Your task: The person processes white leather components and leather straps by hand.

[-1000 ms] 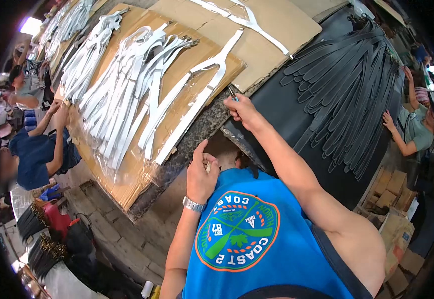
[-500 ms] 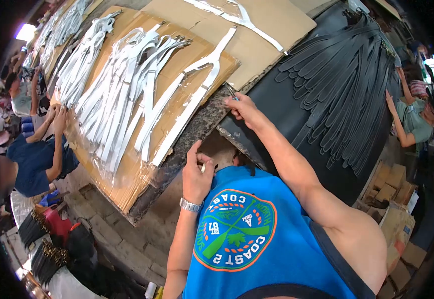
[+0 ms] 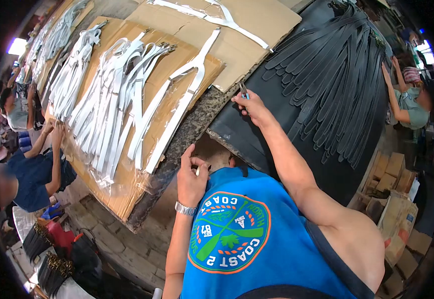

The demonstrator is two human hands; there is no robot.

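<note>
My right hand (image 3: 253, 107) is closed round a small pair of pliers (image 3: 244, 91) with blue on the handles, jaws pointing up. It hovers by the corner between the cardboard and the black-covered table. My left hand (image 3: 193, 179), with a metal watch on the wrist, is held close to my chest beside the table edge. Its fingers are curled on a small white stick-like thing (image 3: 197, 171), mostly hidden. Nearest to the hands on the cardboard (image 3: 217, 70) lies a white Y-shaped strap (image 3: 197, 62), like suspenders. Another white Y-shaped strap (image 3: 227, 21) lies farther back.
Piles of white straps (image 3: 112, 104) cover the cardboard to the left. A fan of black straps (image 3: 331, 84) lies on the black table (image 3: 272, 114). A person in dark blue (image 3: 35, 172) works at left, another in green (image 3: 414, 107) at right. Small boxes (image 3: 389, 174) stand lower right.
The view has shifted, so the tables appear farther left. My right hand has moved slightly right relative to the cardboard corner, and the pliers now point more upright. My left hand keeps its grip.
</note>
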